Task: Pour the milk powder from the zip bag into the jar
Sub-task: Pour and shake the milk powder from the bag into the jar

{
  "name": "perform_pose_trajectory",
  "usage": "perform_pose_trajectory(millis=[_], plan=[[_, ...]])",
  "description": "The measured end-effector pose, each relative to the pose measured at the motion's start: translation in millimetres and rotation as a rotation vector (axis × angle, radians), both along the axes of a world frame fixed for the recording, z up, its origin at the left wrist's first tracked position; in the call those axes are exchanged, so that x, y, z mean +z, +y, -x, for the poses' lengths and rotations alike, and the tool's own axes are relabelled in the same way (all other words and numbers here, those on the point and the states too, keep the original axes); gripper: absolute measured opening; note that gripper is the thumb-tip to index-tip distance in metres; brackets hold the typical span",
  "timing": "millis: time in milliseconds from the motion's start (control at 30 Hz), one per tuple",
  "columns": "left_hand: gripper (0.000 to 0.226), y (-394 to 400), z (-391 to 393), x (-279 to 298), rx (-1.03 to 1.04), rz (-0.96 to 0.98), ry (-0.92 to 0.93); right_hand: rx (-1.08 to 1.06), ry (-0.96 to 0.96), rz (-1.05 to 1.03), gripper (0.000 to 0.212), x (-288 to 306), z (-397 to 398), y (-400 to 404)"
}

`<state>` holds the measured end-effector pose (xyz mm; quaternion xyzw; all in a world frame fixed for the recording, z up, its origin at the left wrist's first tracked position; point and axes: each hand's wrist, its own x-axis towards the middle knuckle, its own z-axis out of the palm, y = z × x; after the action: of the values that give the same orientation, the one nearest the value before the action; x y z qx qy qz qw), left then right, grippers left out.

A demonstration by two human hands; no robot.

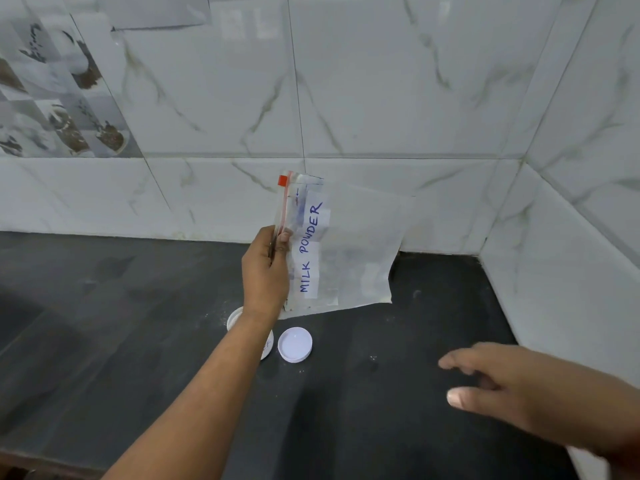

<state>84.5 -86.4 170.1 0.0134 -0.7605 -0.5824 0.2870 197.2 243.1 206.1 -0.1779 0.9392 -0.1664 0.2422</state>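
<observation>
My left hand [265, 268] pinches the zip edge of a clear zip bag [349, 247] labelled "MILK POWDER" and holds it up sideways above the dark counter. The bag looks flat, with only traces of white powder inside. Below it, mostly hidden by my left forearm, stands the white jar [234, 317] with its mouth uncovered. The jar's white lid [295, 344] lies upside down on the counter just right of the jar. My right hand [519, 389] hovers low at the right, fingers spread, holding nothing.
The dark counter [138, 323] runs into a corner of white marble-look wall tiles [381, 98] at the back and right. Specks of spilled powder lie on the counter around the jar and lid.
</observation>
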Motion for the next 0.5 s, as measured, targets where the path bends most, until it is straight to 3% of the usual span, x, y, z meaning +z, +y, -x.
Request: perform_pose_trajectory(millis=[67,200,333,400,500], plan=[[0.027,4,-2,1,-0.021,-0.007,0.001,-0.096,-0.067,0.180,0.034,-14,25,-11],[0.027,14,-4,7,-0.066,-0.053,-0.009,-0.541,0.079,0.697,0.037,-56,75,-35],[0.030,19,-7,13,-0.084,-0.096,-0.028,-0.738,-0.179,1.187,0.026,-82,111,-48],[0.029,14,-7,13,-0.085,-0.101,-0.017,-0.748,-0.177,1.317,0.025,-83,117,-55],[0.028,-1,-4,7,-0.048,-0.083,-0.030,-0.750,-0.073,1.338,0.021,-76,122,-68]])
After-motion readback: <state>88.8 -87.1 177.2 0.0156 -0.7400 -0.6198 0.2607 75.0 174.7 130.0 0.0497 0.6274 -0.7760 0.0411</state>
